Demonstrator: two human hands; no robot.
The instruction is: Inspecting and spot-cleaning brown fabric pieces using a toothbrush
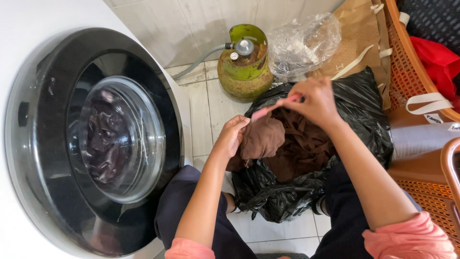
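Brown cloth (262,139) sits atop the black bag (364,115), right of the washer (28,144). Left hand (231,136) grips it; right hand (317,101) pinches a pink strip (275,106) above the bag.

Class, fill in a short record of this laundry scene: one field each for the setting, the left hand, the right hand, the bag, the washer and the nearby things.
Setting: tiled floor beside a washer
Left hand: grips brown cloth
Right hand: pinches a pink strip above the bag
Bag: black plastic, open, full of brown cloth
Washer: white; door shut, dark laundry behind the glass
Nearby: green gas cylinder, clear plastic bag, woven basket
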